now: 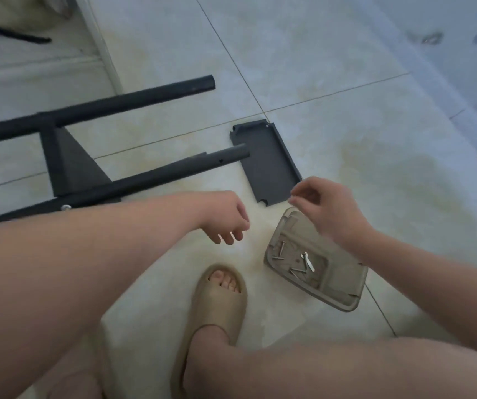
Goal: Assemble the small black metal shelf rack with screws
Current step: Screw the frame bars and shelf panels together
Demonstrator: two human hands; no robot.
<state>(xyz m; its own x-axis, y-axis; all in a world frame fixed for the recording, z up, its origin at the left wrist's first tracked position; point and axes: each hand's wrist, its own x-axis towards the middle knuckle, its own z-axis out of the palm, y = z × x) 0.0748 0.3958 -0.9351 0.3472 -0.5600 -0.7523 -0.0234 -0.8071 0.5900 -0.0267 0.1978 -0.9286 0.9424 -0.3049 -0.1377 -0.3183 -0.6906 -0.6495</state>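
partly built black rack frame (70, 165), lying on its side on the tiled floor (346, 96) at left; two round tubes, the far tube (145, 95) and the near tube (174, 168), run toward the middle of the view, joined by a cross member with a triangular gusset. a silvery bolt head (66, 207) shows low on the frame near the left forearm. the open end of the near tube overlaps the edge of a loose flat black shelf plate (263, 162), which lies flat on the floor just beyond both hands.

left hand (225, 217): hangs above the floor, near the plate's near corner and just right of the frame; fingers loosely curled downward, holding nothing.

right hand (323, 208): hovers over the far end of a shallow beige tray (355, 292), just beside the plate's near right corner; thumb and forefinger are drawn close together, and it cannot be told whether they pinch anything.

tray contents: several loose screws (282, 250) and a small bright metal tool (309, 262), lying below the right wrist.

foreground: a foot in a beige sandal (217, 306), between the tray and the left forearm.
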